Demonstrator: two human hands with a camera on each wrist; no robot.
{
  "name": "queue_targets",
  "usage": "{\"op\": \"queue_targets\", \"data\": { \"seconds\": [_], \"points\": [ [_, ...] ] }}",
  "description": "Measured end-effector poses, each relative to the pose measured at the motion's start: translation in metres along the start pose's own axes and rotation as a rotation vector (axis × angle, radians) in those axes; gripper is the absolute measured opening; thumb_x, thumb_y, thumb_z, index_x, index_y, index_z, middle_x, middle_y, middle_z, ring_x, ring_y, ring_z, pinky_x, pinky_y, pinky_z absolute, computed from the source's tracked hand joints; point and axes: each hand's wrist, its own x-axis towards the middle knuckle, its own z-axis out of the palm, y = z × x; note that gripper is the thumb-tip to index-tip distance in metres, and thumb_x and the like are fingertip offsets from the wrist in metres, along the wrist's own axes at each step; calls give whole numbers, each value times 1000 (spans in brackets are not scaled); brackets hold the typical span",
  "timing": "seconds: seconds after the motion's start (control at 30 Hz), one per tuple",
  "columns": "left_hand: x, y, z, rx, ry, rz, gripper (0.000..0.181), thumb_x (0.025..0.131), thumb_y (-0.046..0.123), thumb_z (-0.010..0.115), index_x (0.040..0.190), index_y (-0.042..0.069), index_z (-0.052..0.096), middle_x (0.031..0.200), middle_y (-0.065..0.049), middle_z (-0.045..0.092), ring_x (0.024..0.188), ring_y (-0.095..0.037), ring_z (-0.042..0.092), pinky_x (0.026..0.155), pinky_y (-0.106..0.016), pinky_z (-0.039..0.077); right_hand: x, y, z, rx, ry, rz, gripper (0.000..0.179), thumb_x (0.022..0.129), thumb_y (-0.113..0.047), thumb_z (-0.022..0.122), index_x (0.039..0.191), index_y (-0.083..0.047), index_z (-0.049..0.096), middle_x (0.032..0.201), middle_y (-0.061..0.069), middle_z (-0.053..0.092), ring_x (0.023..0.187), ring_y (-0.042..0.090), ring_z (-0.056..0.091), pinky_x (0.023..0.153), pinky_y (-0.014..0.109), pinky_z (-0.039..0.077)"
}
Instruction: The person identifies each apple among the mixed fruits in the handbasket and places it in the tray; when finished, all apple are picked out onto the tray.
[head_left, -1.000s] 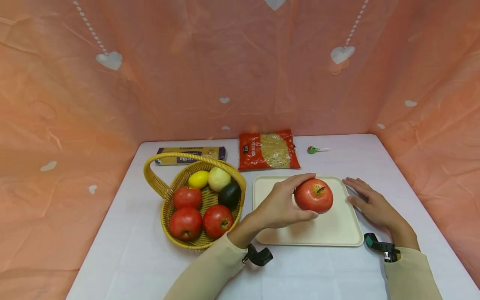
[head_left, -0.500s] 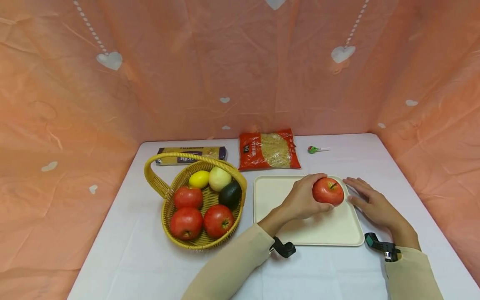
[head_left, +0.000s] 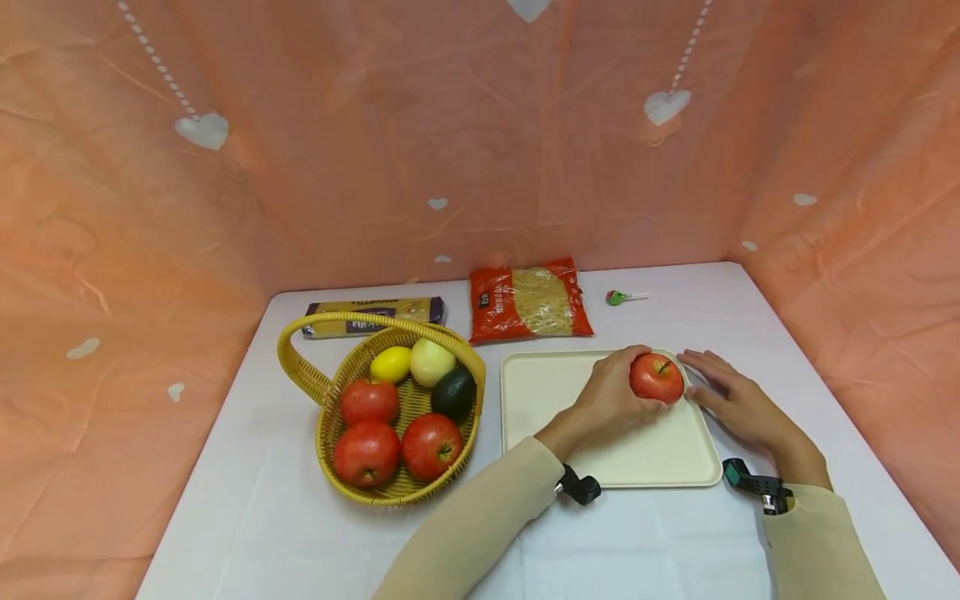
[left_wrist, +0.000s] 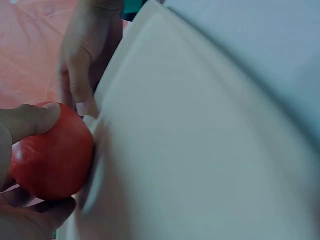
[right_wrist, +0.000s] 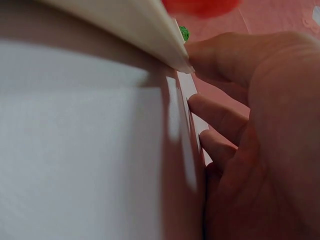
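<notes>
White cloth-covered table [head_left: 637, 550] supports: round yellow wicker basket [head_left: 410, 406], rectangular cream tray [head_left: 542, 392], red plastic bag [head_left: 531, 302], yellow-purple packet [head_left: 408, 309], green-red lollipop [head_left: 616, 297].

We angle our left forearm [head_left: 480, 517] toward two o'clock, left hand [head_left: 609, 398] curled in a grip, and our right forearm [head_left: 819, 542] toward eleven, right hand [head_left: 742, 406] loosely extended.

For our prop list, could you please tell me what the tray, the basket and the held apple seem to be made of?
Tray: probably plastic, smooth and matt, with an even cream surface.
Basket: woven strips with a slight sheen, natural or synthetic; the weave shows.
Held apple: real fruit or imitation, unclear; its red surface shines.
</notes>
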Motion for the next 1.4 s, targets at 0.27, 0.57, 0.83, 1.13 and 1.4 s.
{"op": "queue_targets", "data": {
  "seconds": [0.27,0.57,0.83,1.13,1.4],
  "points": [
    [1,1,4,76,-4,28,89,91,32,91,165,13,45,164,-2,56,148,-18,54,123,-26,44,-1,0,0,11,2,-17,61,109,-19,66,166,-8,46,173,32,33,164,59,12,122,87,12],
    [-35,21,-32,134,5,120,91,91,34,91,166,14,44,168,0,52,155,-13,49,128,-34,40,1,-3,-2,-9,-14,34,63,111,-24,64,168,-10,43,175,30,30,166,56,9,120,89,11],
    [-83,30,-74,39,-127,165,84,93,37,90,166,23,49,164,8,57,146,-13,59,123,-30,46,1,-2,-2,-7,-11,28,62,111,-23,65,168,-10,44,175,30,31,166,56,10,123,87,10],
    [-153,-4,-141,-353,-291,209,73,90,9,90,156,16,61,159,1,63,145,-12,60,124,-29,45,1,-1,2,18,-13,26,63,110,-23,65,167,-8,44,175,30,30,166,56,8,124,85,10],
    [-208,-40,-211,-307,-237,164,71,89,6,89,154,13,62,155,-5,66,142,-24,65,118,-41,53,1,0,1,42,-16,42,65,111,-28,65,169,-10,42,178,28,26,167,53,4,122,87,8]
  ]
}}
